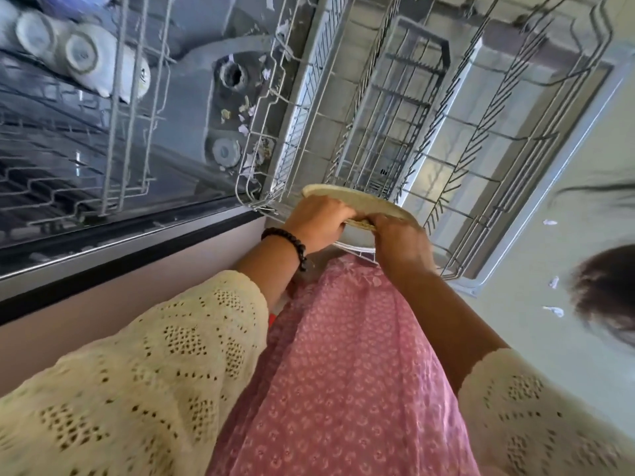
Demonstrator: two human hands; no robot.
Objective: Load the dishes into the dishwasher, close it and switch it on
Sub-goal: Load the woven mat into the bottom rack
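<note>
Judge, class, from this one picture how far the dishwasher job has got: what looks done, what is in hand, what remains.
Done: pale cups already sit upside down in the upper rack.
In hand: the left hand and right hand both grip a cream plate over the pulled-out lower rack, which looks otherwise unloaded.
Left: seat the plate, load any remaining dishes, push the racks in, close the open door, switch on.

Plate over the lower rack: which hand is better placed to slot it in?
Right, probably. The right hand grips the plate on the side over the lower rack; the left hand holds the cabinet-side edge.
</note>
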